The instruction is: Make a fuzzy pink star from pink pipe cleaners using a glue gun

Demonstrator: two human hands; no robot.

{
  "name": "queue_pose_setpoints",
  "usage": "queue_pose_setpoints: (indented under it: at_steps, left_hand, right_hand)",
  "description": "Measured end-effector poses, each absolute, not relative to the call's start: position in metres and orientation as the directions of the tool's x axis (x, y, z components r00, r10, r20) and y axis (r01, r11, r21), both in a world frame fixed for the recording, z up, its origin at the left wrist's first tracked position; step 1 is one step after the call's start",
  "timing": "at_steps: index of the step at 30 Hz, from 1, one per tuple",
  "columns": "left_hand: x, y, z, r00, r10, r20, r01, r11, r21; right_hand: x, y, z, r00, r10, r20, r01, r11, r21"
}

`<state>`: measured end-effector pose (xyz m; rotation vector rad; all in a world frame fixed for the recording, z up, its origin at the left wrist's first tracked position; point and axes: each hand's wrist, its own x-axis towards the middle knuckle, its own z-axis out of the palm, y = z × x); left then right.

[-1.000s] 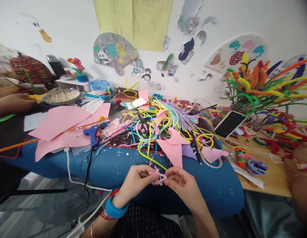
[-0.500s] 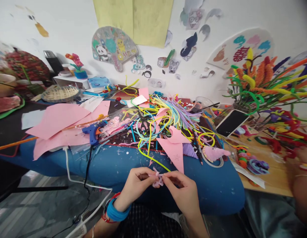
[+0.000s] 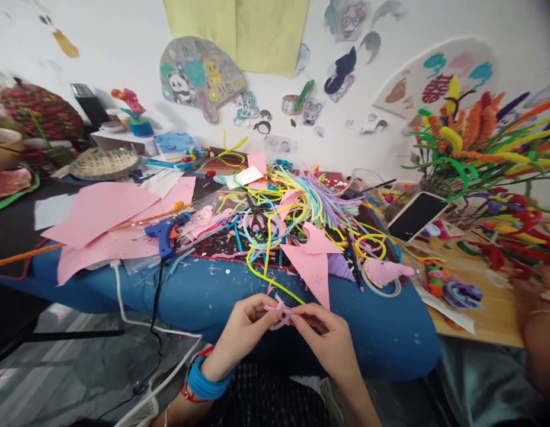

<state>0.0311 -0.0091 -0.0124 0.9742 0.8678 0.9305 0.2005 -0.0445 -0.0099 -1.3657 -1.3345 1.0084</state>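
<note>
My left hand and my right hand meet just in front of the blue table edge. Both pinch a small pink pipe-cleaner shape between their fingertips. A blue bracelet is on my left wrist. Just beyond the hands lie a pink paper triangle and a tangle of coloured pipe cleaners, with black scissors among them.
A blue glue gun with its cable lies by pink paper sheets. A phone leans near a pipe-cleaner bouquet. A woven basket sits at the left. Another person's arm shows at the right edge.
Both hands stayed together on the pink shape, with the fingers shifting slightly. Another person's hand at the far left, by the basket, has left the view. The camera tilted a little.
</note>
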Motion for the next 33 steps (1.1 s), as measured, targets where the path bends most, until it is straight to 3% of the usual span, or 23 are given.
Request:
queue_pose_setpoints:
  at_steps: [5, 11, 22, 27, 33]
  left_hand:
    - [0.034, -0.010, -0.018, 0.314, 0.925, -0.213, -0.320, 0.315, 0.894]
    - [0.037, -0.012, -0.020, 0.365, 0.904, -0.222, -0.306, 0.341, 0.889]
    - [0.037, -0.009, -0.025, 0.245, 0.960, -0.139, -0.123, 0.173, 0.977]
    - [0.036, -0.007, -0.027, 0.218, 0.969, -0.119, -0.132, 0.151, 0.980]
    - [0.034, -0.007, -0.027, 0.254, 0.962, -0.102, -0.101, 0.131, 0.986]
  right_hand:
    - [0.192, -0.044, -0.015, 0.149, 0.989, 0.016, 0.185, -0.012, -0.983]
    - [0.187, -0.040, -0.017, 0.123, 0.986, 0.109, 0.252, 0.075, -0.965]
    - [0.181, -0.040, -0.018, 0.112, 0.992, 0.055, 0.262, 0.024, -0.965]
    - [0.180, -0.041, -0.017, 0.131, 0.990, -0.050, 0.181, -0.074, -0.981]
    - [0.180, -0.041, -0.016, 0.172, 0.984, -0.046, 0.170, -0.075, -0.983]
